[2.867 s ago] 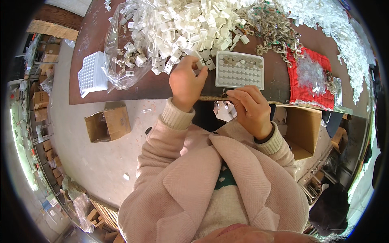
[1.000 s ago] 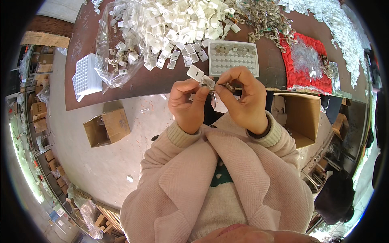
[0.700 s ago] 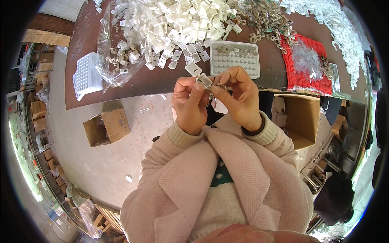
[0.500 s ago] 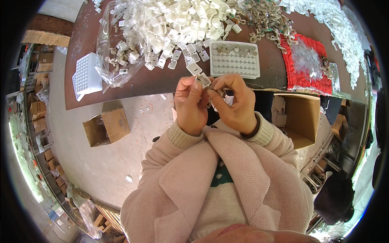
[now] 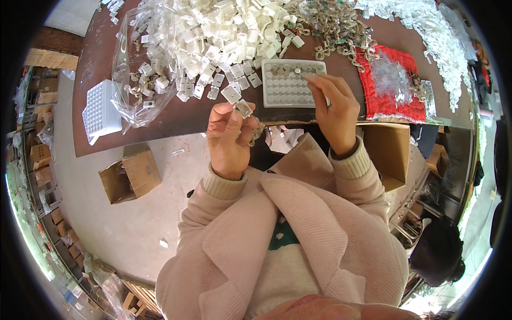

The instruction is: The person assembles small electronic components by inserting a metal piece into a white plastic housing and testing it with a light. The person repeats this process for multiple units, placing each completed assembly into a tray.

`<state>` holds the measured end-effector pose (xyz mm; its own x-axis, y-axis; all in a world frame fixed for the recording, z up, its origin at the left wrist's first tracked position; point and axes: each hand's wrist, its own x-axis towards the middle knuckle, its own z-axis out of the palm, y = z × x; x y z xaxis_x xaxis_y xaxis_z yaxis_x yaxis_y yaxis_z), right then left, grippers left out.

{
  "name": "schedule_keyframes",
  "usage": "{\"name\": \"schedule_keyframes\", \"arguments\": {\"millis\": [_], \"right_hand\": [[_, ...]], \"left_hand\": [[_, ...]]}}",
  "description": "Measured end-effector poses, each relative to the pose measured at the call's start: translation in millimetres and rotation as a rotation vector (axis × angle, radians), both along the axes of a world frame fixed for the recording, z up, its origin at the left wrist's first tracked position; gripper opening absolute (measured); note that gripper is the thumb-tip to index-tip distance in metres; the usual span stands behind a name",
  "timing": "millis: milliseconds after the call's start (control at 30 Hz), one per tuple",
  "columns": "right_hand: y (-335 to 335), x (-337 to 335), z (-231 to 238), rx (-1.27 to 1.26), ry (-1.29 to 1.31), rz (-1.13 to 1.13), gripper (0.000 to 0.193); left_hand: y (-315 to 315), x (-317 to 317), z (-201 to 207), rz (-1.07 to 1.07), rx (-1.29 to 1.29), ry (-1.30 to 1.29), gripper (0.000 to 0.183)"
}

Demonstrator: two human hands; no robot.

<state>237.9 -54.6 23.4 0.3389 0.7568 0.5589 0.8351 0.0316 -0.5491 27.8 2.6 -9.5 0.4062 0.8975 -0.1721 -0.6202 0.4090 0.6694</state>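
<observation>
While the white dimpled tray (image 5: 290, 105) lies near the front edge of the brown table (image 5: 197, 120), a stack of white dimpled sheets (image 5: 101, 111) sits well to its left. Lower left of the tray, on the floor: cardboard box (image 5: 143, 173), flaps apart. Nearer the tray, still left: clear plastic bag (image 5: 124, 109), crumpled, small parts inside. Big heap of white plastic cases (image 5: 229, 32) left of and beyond the tray, stray ones near its left rim.

Left hand (image 5: 229, 144) left of and short of the tray, raised; thumb and fingers pinch a small white case (image 5: 242, 109), apparently hinged open, its lid angled away. Clear loop of cord or chain (image 5: 256, 134) hangs at the same hand's fingers.

Tray itself: round greyish pieces (image 5: 280, 69) in its far rows, nearer dimples pale. Right hand (image 5: 336, 106) over the tray's right side, fingers bent and together; cannot tell whether they grip anything or touch the tray.

Beyond the tray and rightward, tangled translucent loops (image 5: 336, 26). Right of it, red cloth (image 5: 368, 88) bearing clear bits (image 5: 392, 80). Farthest right, spread of clear small parts (image 5: 426, 42).
</observation>
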Motion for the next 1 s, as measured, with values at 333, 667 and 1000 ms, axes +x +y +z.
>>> {"name": "schedule_keyframes", "arguments": {"millis": [333,667,1000], "right_hand": [[20.3,13.9,-19.0,-0.14,-0.076,-0.097,0.016],[3.1,-35.0,16.6,0.012,0.147,0.312,0.015],[-7.9,-43.5,32.0,-0.124,0.155,0.38,0.024]], "left_hand": [[0.3,4.7,-5.2,-0.148,-0.066,-0.074,0.014],[-4.0,14.4,-3.9,-0.144,0.044,-0.096,0.015],[-12.3,15.6,3.2,-0.092,0.114,0.011,0.017]]}}
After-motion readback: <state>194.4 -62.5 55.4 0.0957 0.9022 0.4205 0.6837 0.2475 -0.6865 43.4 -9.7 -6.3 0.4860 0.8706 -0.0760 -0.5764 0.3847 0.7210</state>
